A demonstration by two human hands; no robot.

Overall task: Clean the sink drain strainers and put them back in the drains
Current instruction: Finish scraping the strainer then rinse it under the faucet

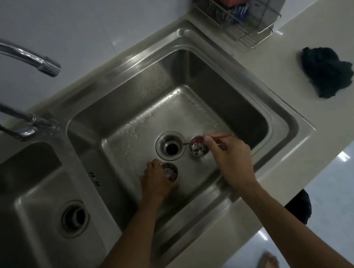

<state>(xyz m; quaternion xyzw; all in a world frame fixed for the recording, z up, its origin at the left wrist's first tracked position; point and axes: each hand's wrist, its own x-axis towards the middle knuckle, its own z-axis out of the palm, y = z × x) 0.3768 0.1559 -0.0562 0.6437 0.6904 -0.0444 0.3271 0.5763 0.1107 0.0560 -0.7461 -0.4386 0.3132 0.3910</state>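
Note:
Two round metal strainers with food scraps in them rest on the floor of the right sink basin (191, 100). My left hand (155, 181) grips the nearer strainer (170, 173), below and left of the open right drain (171, 148). The second strainer (198, 149) lies just right of that drain. My right hand (228, 151) is beside it, pinching a thin red stick (223, 137) whose dark tip reaches over the strainer toward the drain. The left basin's drain (75, 218) has no strainer in it.
The chrome faucet spout (23, 54) arches over the upper left, with its base and lever (23, 128) behind the divider. A dark crumpled cloth (326, 70) lies on the counter at right. A wire rack (237, 16) with sponges stands in the back corner.

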